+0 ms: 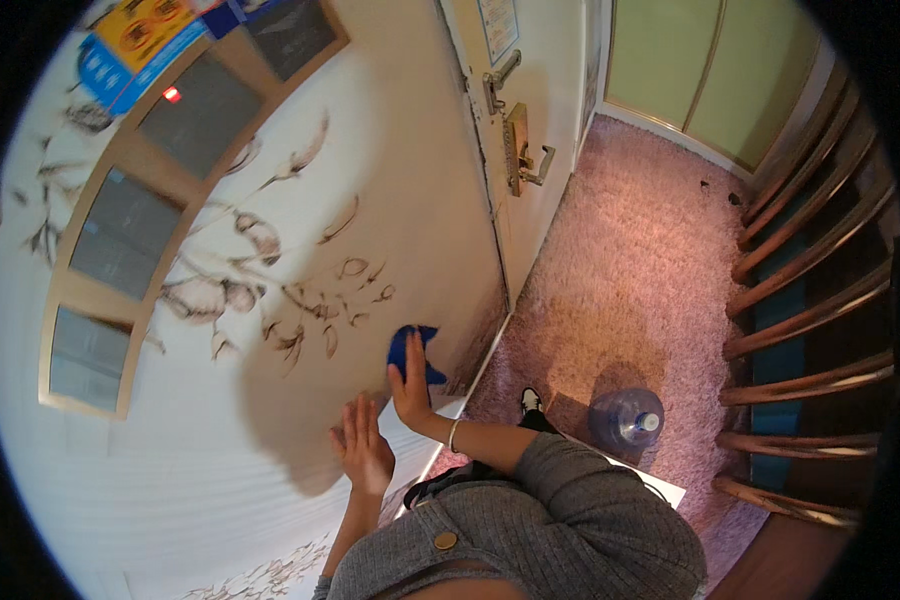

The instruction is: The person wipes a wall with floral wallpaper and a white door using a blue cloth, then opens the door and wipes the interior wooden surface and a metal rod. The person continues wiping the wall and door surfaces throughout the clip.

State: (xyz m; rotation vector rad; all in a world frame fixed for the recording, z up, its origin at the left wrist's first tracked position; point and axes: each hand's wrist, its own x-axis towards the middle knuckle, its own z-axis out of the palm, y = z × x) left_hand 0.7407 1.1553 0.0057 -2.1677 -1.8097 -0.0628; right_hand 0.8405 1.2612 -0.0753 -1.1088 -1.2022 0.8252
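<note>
My right hand (412,402), with a bracelet at the wrist, holds a blue cloth (399,352) against the pale wall (360,290), which is printed with brown flowers and leaves. The fingers lie nearly straight over the cloth, and parts of its edge stick out around them. Just left of it, my left hand (366,450) has its fingers stretched out and holds nothing. Its palm side faces the wall; whether it touches the surface I cannot tell.
On the wall at upper left is a gold-framed panel (130,235) with several grey squares, beside a blue-and-yellow package (145,45). Ahead stands a door with metal handles (525,160). A large clear bottle (627,418) stands on pink carpet (620,260); wooden bars (805,385) line the right.
</note>
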